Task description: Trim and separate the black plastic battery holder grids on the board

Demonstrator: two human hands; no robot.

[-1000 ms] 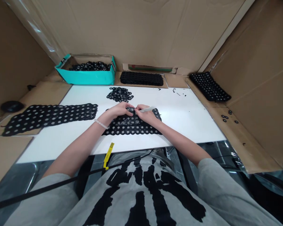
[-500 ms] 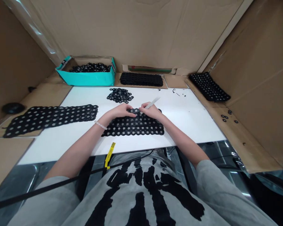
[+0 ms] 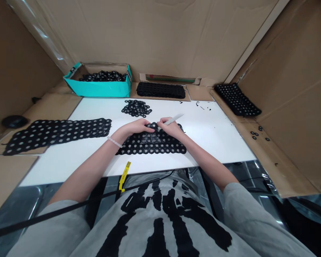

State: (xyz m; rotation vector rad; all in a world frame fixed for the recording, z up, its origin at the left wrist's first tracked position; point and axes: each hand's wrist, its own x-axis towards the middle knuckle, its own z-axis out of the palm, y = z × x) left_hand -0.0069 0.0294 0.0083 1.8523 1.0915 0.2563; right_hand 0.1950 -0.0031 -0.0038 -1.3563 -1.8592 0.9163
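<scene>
Brown cardboard walls [image 3: 155, 35] around white tabletop [image 3: 216, 142]

Ring pile [image 3: 136, 108] behind ctr mat [image 3: 151, 143]; 2nd mat [image 3: 61, 132] L; box [image 3: 98, 89] back L, stack [image 3: 161, 90] R of box.

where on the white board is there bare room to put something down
The widest bare patch of the white board lies right of the right hand and forearm, small scraps dotting its far end. A thin strip is free between the spotted sheet and the near edge. It is crowded around the left hand and the ring pile beyond.
</scene>
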